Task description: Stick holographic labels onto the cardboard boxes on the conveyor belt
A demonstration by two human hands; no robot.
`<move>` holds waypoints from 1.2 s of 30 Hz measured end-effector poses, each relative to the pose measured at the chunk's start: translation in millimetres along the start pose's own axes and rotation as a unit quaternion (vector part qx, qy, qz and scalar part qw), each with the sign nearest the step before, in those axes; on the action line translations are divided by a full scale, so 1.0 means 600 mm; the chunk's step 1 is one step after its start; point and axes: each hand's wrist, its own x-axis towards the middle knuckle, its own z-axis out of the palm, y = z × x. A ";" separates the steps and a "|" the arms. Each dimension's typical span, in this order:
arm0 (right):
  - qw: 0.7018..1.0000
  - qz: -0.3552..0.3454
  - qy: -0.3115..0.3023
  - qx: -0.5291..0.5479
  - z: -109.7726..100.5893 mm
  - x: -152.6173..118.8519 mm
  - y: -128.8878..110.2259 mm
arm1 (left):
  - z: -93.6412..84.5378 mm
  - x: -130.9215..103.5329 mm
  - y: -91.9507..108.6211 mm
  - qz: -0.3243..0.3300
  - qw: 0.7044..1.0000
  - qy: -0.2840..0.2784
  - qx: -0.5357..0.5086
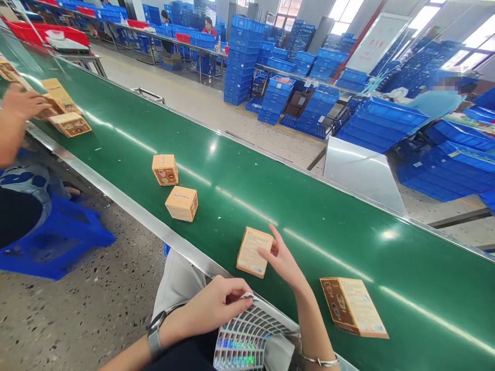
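Note:
My left hand (222, 304), with a watch on its wrist, pinches the top edge of a sheet of shiny stickers (242, 340) laid out in a grid. The sheet curves over my lap beside the conveyor. My right hand (284, 260) reaches over the green belt, its index finger stretched out and its thumb on a small tan box (254, 251). The fingers are apart, and the box rests on the belt. Another tan and brown box (353, 306) lies to the right. Two more, an upright box (165, 170) and a second box (182, 203), sit further left.
A green conveyor belt (270, 190) with metal edges crosses the view. At far left a co-worker's hand (27, 100) is by several boxes (71, 123). A blue stool (65, 237) stands below. Stacked blue crates (242, 62) and a metal table (359, 172) are beyond the belt.

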 end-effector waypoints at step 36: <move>0.939 0.078 0.311 0.121 -0.061 -0.105 -0.026 | 0.046 0.080 -0.034 0.166 0.978 -0.034 0.120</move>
